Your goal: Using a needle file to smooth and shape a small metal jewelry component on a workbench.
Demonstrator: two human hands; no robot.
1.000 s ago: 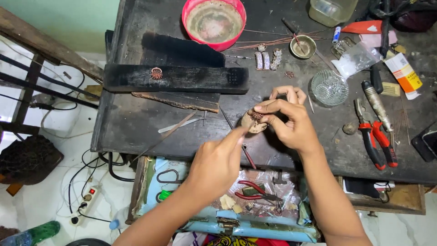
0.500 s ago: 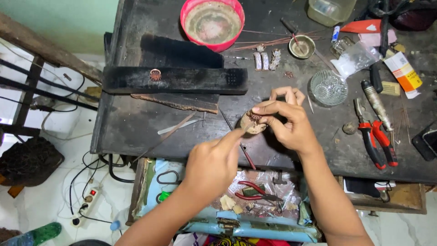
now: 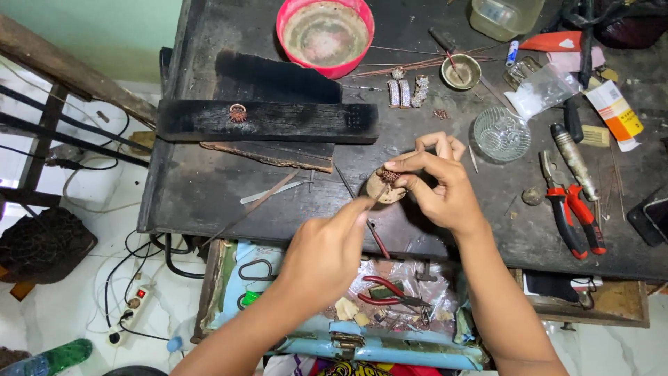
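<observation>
The right hand (image 3: 445, 188) pinches a small reddish ornament (image 3: 388, 175) between thumb and forefinger, holding it on top of a round wooden block (image 3: 381, 189) that sits on the dark workbench (image 3: 209, 188) near its front edge. The left hand (image 3: 327, 251) is closed around a thin tool (image 3: 372, 202), whose tip reaches up to the ornament from below left; the fingers are curled tight on its shaft. Just right of the right hand stands a clear glass bowl (image 3: 501, 134), and farther right lie red-handled pliers (image 3: 574, 216). Behind the hands, a long black slab (image 3: 306, 120) lies across the bench with a small ring (image 3: 238, 113) resting on it. A pink basin (image 3: 285, 21) stands at the back, with a small brass cup (image 3: 460, 72) to its right and three pale jewelled strips (image 3: 406, 90) between them and the hands. Below the bench edge an open drawer (image 3: 417, 348) holds another pair of pliers (image 3: 386, 291) among scraps.
</observation>
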